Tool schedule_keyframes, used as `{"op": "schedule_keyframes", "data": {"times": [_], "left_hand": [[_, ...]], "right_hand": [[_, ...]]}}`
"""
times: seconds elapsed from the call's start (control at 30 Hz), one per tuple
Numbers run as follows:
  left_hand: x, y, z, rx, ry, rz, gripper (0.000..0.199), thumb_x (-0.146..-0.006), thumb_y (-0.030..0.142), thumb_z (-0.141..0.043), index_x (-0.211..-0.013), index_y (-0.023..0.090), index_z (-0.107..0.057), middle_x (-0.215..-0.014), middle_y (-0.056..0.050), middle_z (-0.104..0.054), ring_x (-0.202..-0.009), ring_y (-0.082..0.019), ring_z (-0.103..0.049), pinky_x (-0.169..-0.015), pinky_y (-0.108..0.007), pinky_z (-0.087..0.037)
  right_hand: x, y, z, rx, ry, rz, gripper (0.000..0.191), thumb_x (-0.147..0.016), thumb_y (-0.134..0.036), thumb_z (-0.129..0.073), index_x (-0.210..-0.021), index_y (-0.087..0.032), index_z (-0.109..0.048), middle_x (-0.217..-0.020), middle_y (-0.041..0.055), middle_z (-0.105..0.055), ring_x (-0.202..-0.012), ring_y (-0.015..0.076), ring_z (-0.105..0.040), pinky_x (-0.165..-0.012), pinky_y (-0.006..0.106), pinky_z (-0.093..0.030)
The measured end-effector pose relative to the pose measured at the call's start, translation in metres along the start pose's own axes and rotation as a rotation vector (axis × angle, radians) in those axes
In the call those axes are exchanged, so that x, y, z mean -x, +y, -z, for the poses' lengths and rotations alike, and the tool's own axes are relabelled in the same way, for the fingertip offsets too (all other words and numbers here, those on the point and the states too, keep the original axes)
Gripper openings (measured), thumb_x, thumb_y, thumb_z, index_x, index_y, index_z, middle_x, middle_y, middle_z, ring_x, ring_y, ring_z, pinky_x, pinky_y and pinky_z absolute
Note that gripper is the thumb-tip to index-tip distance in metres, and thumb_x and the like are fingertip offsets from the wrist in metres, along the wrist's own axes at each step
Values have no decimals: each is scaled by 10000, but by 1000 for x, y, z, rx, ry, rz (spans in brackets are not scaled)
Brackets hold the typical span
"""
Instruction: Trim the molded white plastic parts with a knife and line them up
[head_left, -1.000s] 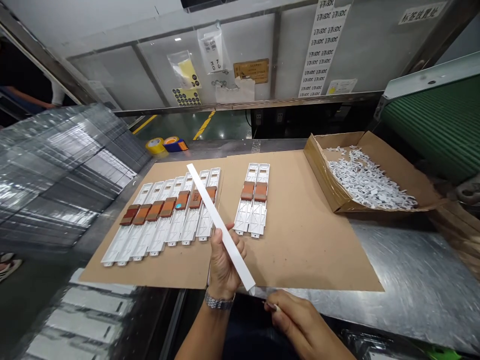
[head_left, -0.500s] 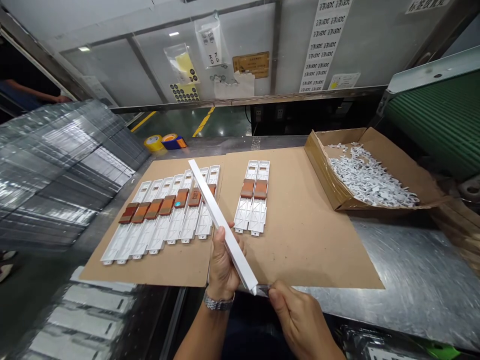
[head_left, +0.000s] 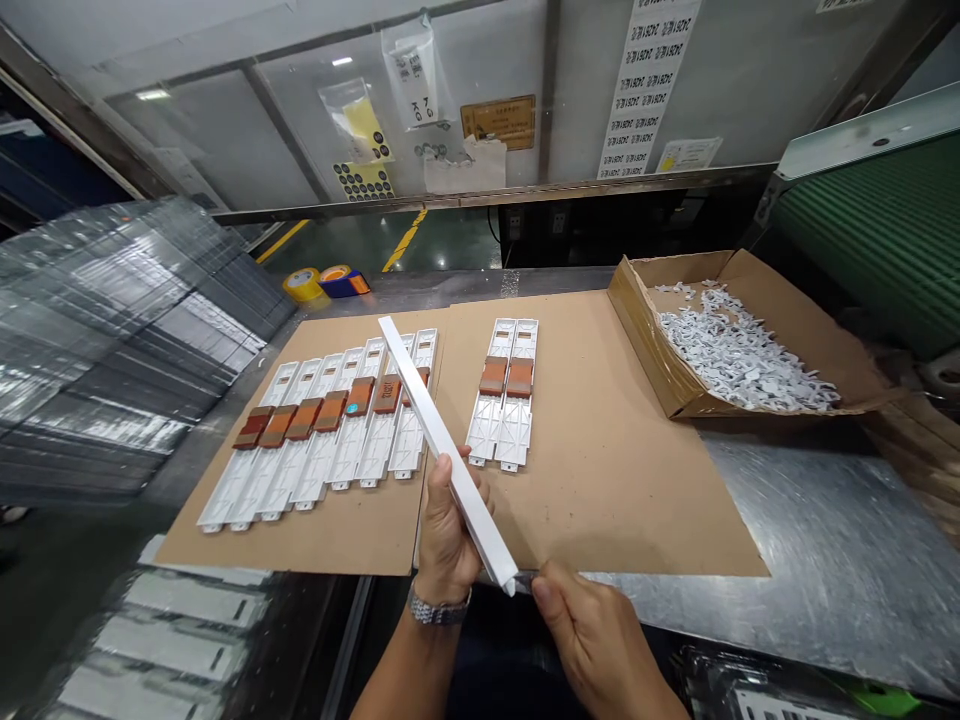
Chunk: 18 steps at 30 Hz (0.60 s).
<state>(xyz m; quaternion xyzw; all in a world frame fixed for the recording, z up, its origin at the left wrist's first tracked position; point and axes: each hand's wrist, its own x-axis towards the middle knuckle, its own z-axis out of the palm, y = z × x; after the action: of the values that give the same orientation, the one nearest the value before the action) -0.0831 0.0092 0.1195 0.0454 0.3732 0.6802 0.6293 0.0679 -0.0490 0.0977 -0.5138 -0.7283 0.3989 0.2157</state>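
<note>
My left hand [head_left: 448, 535] is closed around a long white plastic strip [head_left: 442, 440], which slants from upper left down to the near edge of the table. At its lower end my right hand [head_left: 592, 630] is closed in a pinch. A thin dark tip [head_left: 526, 580] shows between those fingers and the strip's end; the rest of it is hidden in the hand. Beyond the left hand, two white plastic pieces [head_left: 499, 425] lie side by side with brown blocks [head_left: 506, 376] on them. A row of several similar white pieces [head_left: 315, 470] with brown blocks lies further left.
Cardboard sheets [head_left: 600, 480] cover the metal table [head_left: 810, 520]. An open carton [head_left: 645, 350] of small white parts stands at the right. Tape rolls [head_left: 304, 285] sit at the back left, beside a wrapped stack [head_left: 150, 330]. White pieces [head_left: 172, 600] lie below, left.
My right hand has shifted slightly left, closer to the lower end of the strip. My left hand keeps its hold, almost unmoved. The view has shifted a little.
</note>
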Motion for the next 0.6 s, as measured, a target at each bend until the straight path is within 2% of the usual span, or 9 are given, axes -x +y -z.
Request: {"op": "schedule_keyframes", "data": {"times": [0.5,0.6], "left_hand": [[-1,-1,-4,-8,30,-9,368,-673,394,-727,-891,152,-555,-515,109,-313,-386,-12,-272,-351,-133,-233],[-3,-2,-2,-19,50,-21,369,-663,401,-734,-876,156,-558,-511,111,-327,-380,-12,-289,-346,-130,-243]], "right_hand": [[-1,0,0,19,4,39,423,-971,-437,-257,-638,-219,-401,-555,-19,-526,-479,119,-490,-484,234,-279],[1,0,-4,16,-38,39,418,-971,-433,-254,-660,-215,-429,-588,-17,-547,-515,124,-512,-502,238,-280]]}}
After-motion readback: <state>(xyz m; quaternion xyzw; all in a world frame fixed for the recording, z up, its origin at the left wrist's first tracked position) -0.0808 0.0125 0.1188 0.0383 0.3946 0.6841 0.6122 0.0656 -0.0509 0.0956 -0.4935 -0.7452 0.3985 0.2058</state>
